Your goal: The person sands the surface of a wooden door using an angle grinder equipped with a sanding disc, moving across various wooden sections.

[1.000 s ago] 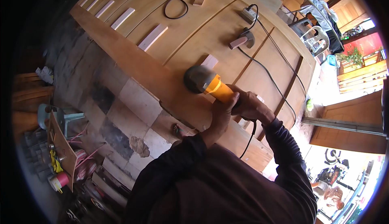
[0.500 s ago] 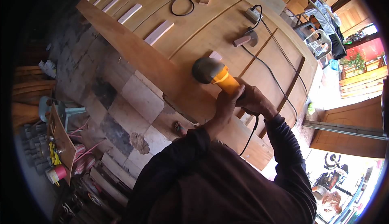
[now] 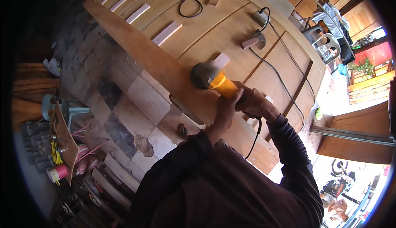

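Observation:
A yellow angle grinder (image 3: pixel 223 84) with a dark round head is held over the near part of a wooden door panel (image 3: pixel 218 34). My left hand (image 3: pixel 225 109) wraps its body from the near side. Closed around the rear of the body is my right hand (image 3: pixel 258 103), close against the left. The grinder's head looks blurred, and I cannot tell whether it touches the wood. Just beyond it lies a small pale wood block (image 3: pixel 222 59), partly covered by the tool. A black cord hangs from the grinder's rear.
Several pale wood strips (image 3: pixel 167 33) lie across the panel. Farther back are a wood-and-dark-metal piece (image 3: pixel 252 42), a power strip (image 3: pixel 261 17) and trailing cords. A plastic chair (image 3: pixel 68 106) stands on the tiled floor at left, another chair (image 3: pixel 328 46) at far right.
The grinder has shifted slightly left over the panel, exposing more of the small wood block. The whole view has moved a little. Both hands keep their hold.

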The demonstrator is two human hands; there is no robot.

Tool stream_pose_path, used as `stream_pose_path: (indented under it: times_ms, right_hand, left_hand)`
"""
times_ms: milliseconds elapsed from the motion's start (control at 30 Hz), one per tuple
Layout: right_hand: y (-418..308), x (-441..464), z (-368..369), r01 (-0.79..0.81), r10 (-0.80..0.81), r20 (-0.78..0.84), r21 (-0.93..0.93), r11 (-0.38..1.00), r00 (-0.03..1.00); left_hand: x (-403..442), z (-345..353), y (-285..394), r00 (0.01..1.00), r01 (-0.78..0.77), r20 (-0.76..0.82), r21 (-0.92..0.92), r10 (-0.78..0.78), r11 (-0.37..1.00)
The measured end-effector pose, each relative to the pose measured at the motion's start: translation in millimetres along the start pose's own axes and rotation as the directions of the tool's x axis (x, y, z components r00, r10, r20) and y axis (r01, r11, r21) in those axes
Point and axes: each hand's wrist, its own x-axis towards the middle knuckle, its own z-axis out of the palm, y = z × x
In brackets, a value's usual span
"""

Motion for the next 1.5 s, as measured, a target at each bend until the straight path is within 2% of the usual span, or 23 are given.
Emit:
stream_pose_path:
  times_ms: [67,167,367,467,567,667,833,1000,1233,1500]
  right_hand:
    - [-2,-2,0,-0.02,0.02,0.027,-0.001,1.0,0.999]
    - [12,-1,-2,0.067,-0.068,-0.068,-0.02,0.998,0.995]
    - [10,-6,-5,0.02,-0.02,-0.027,0.006,1.0,0.999]
    - [19,0,-2,0.044,-0.045,-0.035,-0.038,0.998,0.998]
    - [32,4,-9,0.079,-0.079,-0.09,-0.006,0.997,0.993]
    - [38,8,-15,0.078,-0.072,-0.076,0.086,0.993,0.995]
    - [23,-1,-5,0.077,-0.076,-0.061,0.016,0.997,0.995]
    - [10,-12,-7,0.01,-0.011,-0.036,-0.035,0.999,0.999]
    - [35,-9,-28,0.032,-0.034,-0.101,-0.025,0.999,0.994]
    - [54,-1,-49,0.037,-0.042,-0.191,-0.029,0.999,0.981]
  left_hand:
    - [-1,1,0,1.0,-0.009,0.005,0.0,0.009,1.0]
    - [9,2,-5,0.999,-0.013,0.037,0.013,0.012,1.0]
    - [9,5,-13,0.999,-0.016,0.036,0.029,0.015,0.999]
    - [8,1,-14,0.998,-0.026,0.06,0.023,0.024,0.999]
    - [17,10,-4,0.995,-0.015,0.102,0.039,0.011,0.999]
    - [24,17,-10,0.995,-0.024,0.101,0.029,0.021,0.999]
    - [9,11,-8,0.999,-0.03,0.038,0.034,0.029,0.999]
    - [7,6,-19,0.998,-0.027,0.058,0.024,0.025,0.999]
    - [24,32,-27,0.991,-0.057,0.115,-0.076,0.066,0.996]
    - [49,56,-31,0.983,-0.04,0.175,-0.109,0.059,0.993]
